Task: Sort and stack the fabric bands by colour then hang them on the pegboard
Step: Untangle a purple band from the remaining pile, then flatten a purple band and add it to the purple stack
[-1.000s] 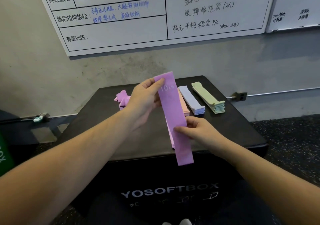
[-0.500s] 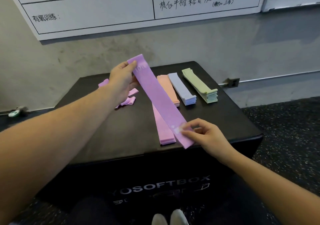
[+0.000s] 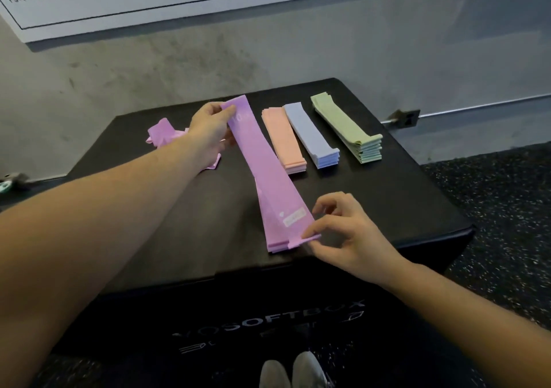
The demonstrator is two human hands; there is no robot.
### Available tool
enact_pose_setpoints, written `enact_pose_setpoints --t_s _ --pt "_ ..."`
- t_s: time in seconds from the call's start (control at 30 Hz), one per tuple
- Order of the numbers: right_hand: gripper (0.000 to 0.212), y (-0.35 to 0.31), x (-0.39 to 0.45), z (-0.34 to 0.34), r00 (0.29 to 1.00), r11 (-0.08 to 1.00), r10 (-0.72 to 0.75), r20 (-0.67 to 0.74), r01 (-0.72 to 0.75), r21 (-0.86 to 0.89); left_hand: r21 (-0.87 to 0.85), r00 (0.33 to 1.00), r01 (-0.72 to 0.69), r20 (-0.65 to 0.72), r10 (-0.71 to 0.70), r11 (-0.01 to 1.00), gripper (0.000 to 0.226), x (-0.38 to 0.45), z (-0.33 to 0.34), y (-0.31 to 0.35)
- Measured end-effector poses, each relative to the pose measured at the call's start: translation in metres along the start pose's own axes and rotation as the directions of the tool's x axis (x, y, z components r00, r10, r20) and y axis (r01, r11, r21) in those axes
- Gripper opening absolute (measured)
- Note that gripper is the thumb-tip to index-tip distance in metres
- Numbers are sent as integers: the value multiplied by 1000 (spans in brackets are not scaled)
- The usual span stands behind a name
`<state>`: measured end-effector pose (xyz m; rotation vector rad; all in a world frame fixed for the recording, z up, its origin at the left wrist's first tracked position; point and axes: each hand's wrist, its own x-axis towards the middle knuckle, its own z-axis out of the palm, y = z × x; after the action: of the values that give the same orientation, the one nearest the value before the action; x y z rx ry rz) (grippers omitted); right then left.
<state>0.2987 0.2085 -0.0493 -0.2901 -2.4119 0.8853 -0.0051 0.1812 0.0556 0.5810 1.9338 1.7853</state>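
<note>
On black soft box point(image 3: 387, 208), beside peach, blue and green stacks, purple band point(image 3: 268, 176) lowered on purple stack point(image 3: 275, 246) — left hand point(image 3: 208, 131) gripping far end, right hand point(image 3: 343, 232) pinching near corner — likely light, soft, stretchy, best held by both ends.

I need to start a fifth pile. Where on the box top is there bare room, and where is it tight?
Bare black top lies right of the purple stack, nearer than the orange stack, blue stack and green stack. Another patch lies under the left hand's forearm. The three far stacks sit close together; loose purple bands crowd the far left corner.
</note>
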Motion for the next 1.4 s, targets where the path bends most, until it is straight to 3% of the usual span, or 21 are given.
enact_pose_setpoints --t_s 0.2,0.4,0.63,0.93,1.17,1.3,1.4 --pt "12 16 24 12 974 971 -188 127 203 -123 165 998 60 17 -64 984 8 25 12 -17" --pt "13 29 50 24 960 972 -166 226 198 -127 227 999 31 25 -38 973 4 54 25 -41" --pt "13 38 55 31 913 965 -125 388 204 -167 315 989 119 43 -139 942 17 76 37 -82" --pt "17 35 54 31 918 978 -109 382 168 -126 415 997 68 12 -80 907 25 81 38 -95" --pt "16 34 59 30 981 996 45 186 -59 71 500 994 -110 70 87 859 16 57 4 -93" --pt "21 28 74 34 975 987 117 189 -136 89 540 965 -264 150 217 799 8 33 -43 -106" --pt "30 16 95 40 962 988 128 242 -146 57 647 944 -325 183 274 690 14 19 -85 -122"
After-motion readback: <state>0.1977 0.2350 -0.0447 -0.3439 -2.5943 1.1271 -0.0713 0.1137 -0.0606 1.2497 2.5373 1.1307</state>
